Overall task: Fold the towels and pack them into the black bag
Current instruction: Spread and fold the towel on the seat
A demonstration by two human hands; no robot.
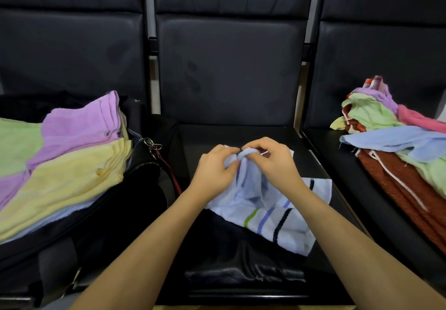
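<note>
A pale blue-white towel [277, 215] with green, blue and black stripes lies crumpled on the middle seat. My left hand [214, 169] and my right hand [272, 162] both pinch its bunched far edge, fingertips almost touching. The black bag [115, 203] lies open on the left seat. In it sits a stack of folded towels [65, 165], purple, green and yellow on top. A loose heap of unfolded towels [395, 138] rests on the right seat, green, blue, pink and rust red.
Three black padded seats [229, 80] stand in a row with metal gaps between them. A key ring with a red strap [154, 149] hangs off the bag's right edge.
</note>
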